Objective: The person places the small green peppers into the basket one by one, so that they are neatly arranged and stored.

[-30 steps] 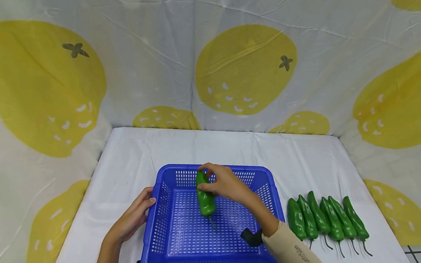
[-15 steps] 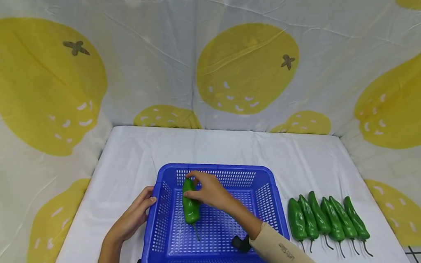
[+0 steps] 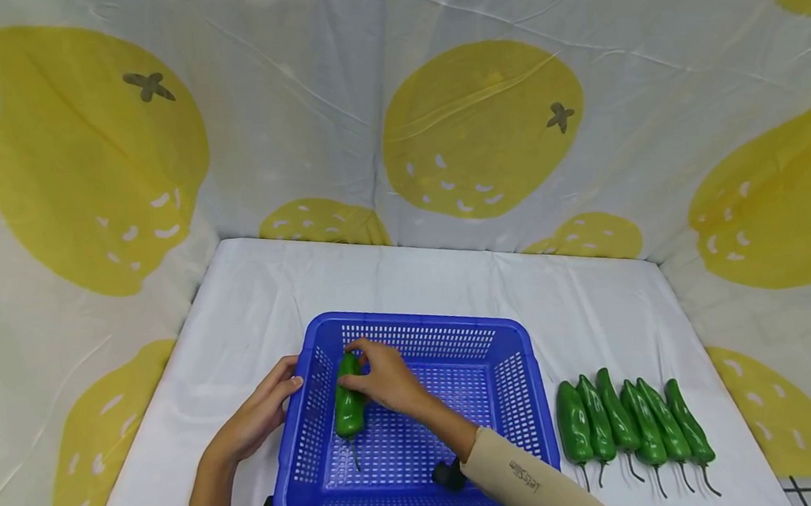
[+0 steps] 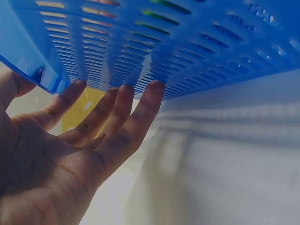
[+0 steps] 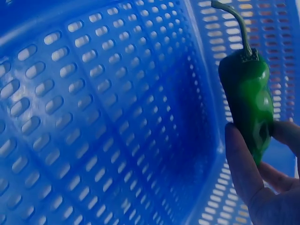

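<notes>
A glossy green pepper (image 3: 349,408) is pinched between the thumb and fingers of my right hand (image 3: 384,380), inside the blue plastic basket (image 3: 542,401), near its left wall. Its thin stem hangs towards me; in the right wrist view the pepper (image 5: 248,89) overlaps the slotted wall. My left hand (image 3: 257,415) holds the basket's left side from outside. In the left wrist view, that hand's thumb passes behind the rim, and its other fingertips (image 4: 152,91) lie against the outer slotted wall.
Several green peppers (image 3: 622,419) lie side by side in a row on the white cloth (image 3: 407,277), right of the basket. A lemon-print curtain (image 3: 295,119) rises behind and at both sides. A dark wrist mount (image 3: 448,476) hangs under the right sleeve, over the basket.
My right hand has carried the pepper leftward and slightly nearer to me, from the basket's middle to beside its left wall. My left hand stays at the rim.
</notes>
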The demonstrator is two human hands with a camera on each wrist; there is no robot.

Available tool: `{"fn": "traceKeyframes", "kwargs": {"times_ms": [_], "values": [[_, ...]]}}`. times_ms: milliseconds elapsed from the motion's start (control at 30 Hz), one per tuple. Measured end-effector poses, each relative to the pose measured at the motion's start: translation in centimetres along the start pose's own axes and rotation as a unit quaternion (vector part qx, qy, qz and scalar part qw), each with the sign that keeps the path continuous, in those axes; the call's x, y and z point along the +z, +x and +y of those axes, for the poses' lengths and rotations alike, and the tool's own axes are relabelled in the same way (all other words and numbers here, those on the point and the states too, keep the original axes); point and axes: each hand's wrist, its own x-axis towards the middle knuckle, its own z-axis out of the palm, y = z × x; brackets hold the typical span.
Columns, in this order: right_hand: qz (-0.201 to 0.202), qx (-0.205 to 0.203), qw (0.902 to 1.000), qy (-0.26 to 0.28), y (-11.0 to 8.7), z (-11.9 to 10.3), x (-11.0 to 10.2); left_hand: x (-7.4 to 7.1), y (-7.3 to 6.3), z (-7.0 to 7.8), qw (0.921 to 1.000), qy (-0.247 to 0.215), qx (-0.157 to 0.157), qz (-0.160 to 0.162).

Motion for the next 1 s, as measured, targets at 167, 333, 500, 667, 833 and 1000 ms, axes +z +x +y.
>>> {"fn": "traceKeyframes", "kwargs": {"times_ms": [167, 333, 500, 667, 833, 1000], "values": [[0.022, -0.022, 0.9976, -0.062, 0.5, 0.1, 1.1, 0.0, 0.0, 0.0, 1.0000, -0.004, 0.001, -0.002], [0.056, -0.034, 0.9919, -0.109, 0.6, 0.3, 1.6, 0.0, 0.0, 0.0, 1.0000, -0.006, 0.003, -0.005], [0.063, -0.030, 0.9921, -0.104, 0.7, 0.6, 2.0, 0.0, -0.1, 0.0, 1.0000, -0.001, 0.005, -0.006], [0.061, -0.021, 0.9926, -0.103, 0.8, 0.8, 2.4, 0.0, -0.1, 0.1, 1.0000, -0.002, 0.005, -0.008], [0.055, -0.019, 0.9917, -0.114, 0.8, 0.5, 2.3, 0.0, 0.0, 0.1, 1.0000, 0.001, 0.002, -0.005], [0.046, -0.015, 0.9916, -0.120, 0.8, 0.4, 2.0, 0.0, 0.1, 0.0, 1.0000, 0.003, -0.002, -0.003]]}}
